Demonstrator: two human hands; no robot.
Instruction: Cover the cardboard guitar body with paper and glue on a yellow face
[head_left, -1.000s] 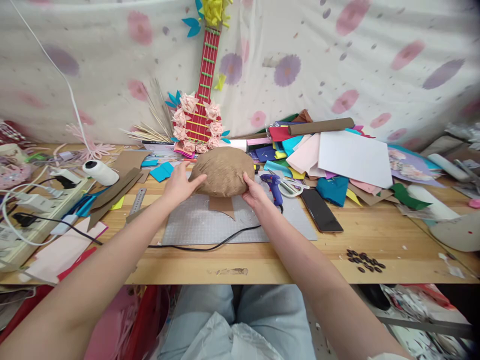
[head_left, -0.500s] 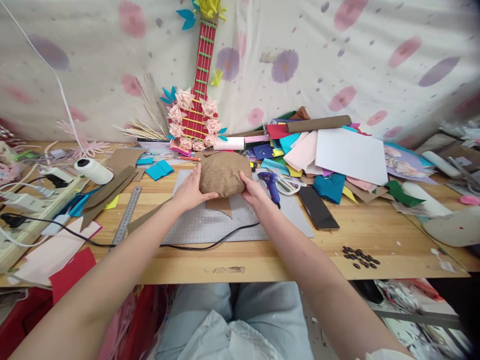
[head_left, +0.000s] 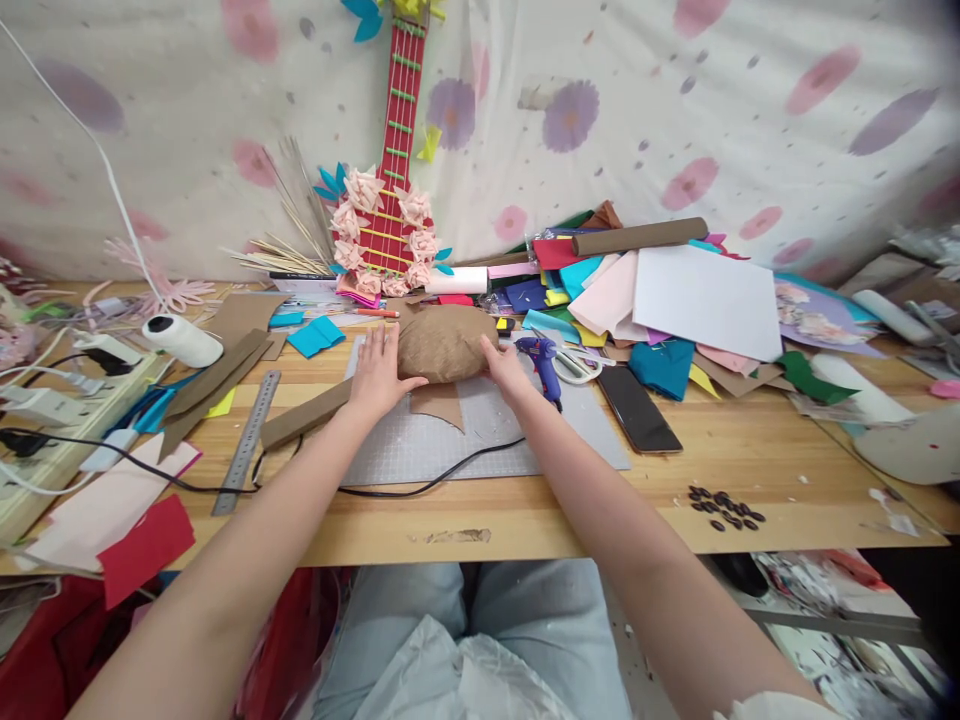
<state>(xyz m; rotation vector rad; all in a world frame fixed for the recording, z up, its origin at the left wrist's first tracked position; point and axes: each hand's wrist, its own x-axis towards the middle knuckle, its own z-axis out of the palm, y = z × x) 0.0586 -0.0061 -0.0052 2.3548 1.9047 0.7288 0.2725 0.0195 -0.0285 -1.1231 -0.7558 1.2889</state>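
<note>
A rounded brown paper-covered lump (head_left: 444, 342) rests on the grey cutting mat (head_left: 420, 445) at the middle of the wooden table (head_left: 750, 465). My left hand (head_left: 379, 375) presses flat against its left side, fingers spread. On its right side lies my right hand (head_left: 504, 367), cupping the edge. Under the lump's front edge a brown paper scrap (head_left: 441, 404) sticks out. A blue glue gun (head_left: 544, 360) lies just right of my right hand.
A black cord (head_left: 420, 487) crosses the mat's front. A steel ruler (head_left: 247, 440), a thread spool (head_left: 182, 340) and a power strip (head_left: 67, 420) sit left. Coloured sheets (head_left: 660, 300), scissors (head_left: 577, 368), a black phone (head_left: 637, 408) and dark beads (head_left: 724, 505) lie right. A red paper guitar (head_left: 386, 215) leans behind.
The lump has come down from tilted to lying lower on the mat. My left hand slid from its upper left side to its lower left edge. The view shifted slightly downward.
</note>
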